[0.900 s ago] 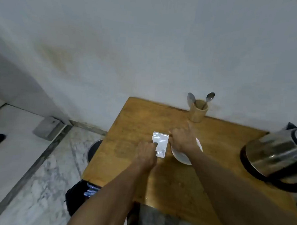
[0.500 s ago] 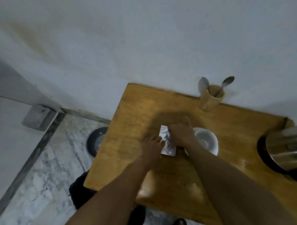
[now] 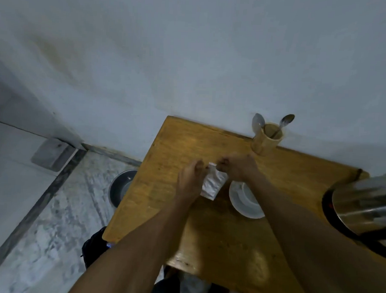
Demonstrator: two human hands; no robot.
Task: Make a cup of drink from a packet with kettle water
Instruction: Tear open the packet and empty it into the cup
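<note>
One silver packet (image 3: pixel 213 184) is in view, pinched at its top edge between two hands: the left hand (image 3: pixel 190 181) and the right hand (image 3: pixel 238 167). One white cup (image 3: pixel 245 198) stands on the one wooden worktop (image 3: pixel 223 236). One steel kettle (image 3: pixel 366 205) sits at the right edge. One wooden holder (image 3: pixel 266 139) carries two spoons (image 3: pixel 286 120). One metal bowl (image 3: pixel 119 185) lies on the floor.

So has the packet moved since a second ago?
Yes. The packet was flat on the table; both hands now hold it up, beside the cup.
</note>
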